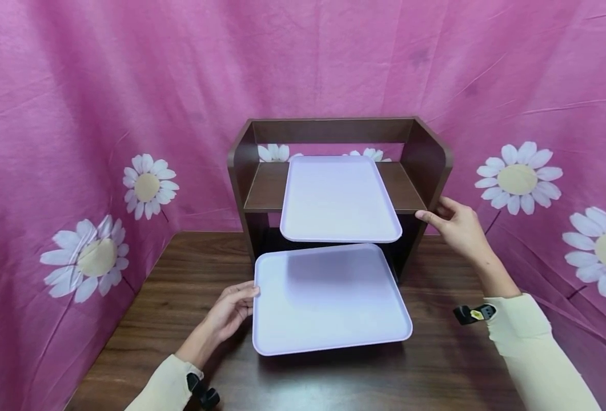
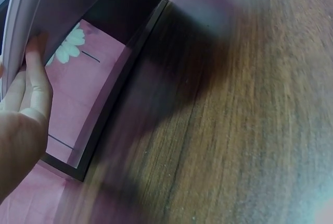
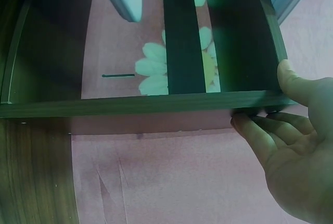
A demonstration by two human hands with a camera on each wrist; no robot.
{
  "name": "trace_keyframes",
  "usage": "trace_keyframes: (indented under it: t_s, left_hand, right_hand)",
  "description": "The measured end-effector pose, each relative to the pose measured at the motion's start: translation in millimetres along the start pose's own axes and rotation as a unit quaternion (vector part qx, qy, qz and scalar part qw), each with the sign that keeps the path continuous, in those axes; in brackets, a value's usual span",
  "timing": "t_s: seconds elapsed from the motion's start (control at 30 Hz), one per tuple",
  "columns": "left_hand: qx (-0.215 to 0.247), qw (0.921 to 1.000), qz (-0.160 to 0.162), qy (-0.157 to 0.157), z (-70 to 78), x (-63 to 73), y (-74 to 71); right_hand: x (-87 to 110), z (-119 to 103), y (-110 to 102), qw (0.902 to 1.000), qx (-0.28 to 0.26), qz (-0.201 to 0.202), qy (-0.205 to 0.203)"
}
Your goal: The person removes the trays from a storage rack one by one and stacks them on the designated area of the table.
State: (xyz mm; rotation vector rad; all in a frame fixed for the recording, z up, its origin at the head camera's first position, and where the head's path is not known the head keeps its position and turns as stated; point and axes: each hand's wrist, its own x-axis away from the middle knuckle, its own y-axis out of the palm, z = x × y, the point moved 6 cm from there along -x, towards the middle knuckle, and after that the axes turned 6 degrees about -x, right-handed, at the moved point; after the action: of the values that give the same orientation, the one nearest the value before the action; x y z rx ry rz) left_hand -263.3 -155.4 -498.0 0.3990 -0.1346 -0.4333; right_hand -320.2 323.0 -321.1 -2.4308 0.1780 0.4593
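Observation:
My left hand grips the left edge of a pale lilac tray, thumb on the rim and fingers underneath. This tray is held over the tabletop in front of a dark brown two-tier shelf, its far part at the lower opening. In the left wrist view, my fingers press up against its underside. A second lilac tray lies on the upper board, its near end sticking out past the front edge. My right hand holds the shelf's right side panel, thumb at the front and fingers on the outer face.
The shelf stands toward the back of a wood-grain table. Behind and at both sides hangs a pink curtain with large white flowers. Black straps with small devices sit on both wrists.

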Motion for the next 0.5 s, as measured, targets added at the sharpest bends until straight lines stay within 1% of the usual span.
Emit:
trace_keyframes:
  t_s: [0.17,0.33,0.5]
  left_hand:
    - [-0.008,0.9998,-0.016,0.001,-2.8,1.3,0.4]
    - [-0.02,0.9995,-0.021,-0.012,-7.9,3.4,0.3]
    - [-0.02,0.9992,-0.028,-0.021,-14.7,7.0,-0.2]
  right_hand:
    - [0.7,-0.9,-0.8,1.0,-0.003,0.002,-0.003]
    - [0.7,-0.4,-0.7,1.0,-0.006,0.005,-0.006]
    - [1.1,0.4,0.6,1.0,-0.005,0.004,-0.006]
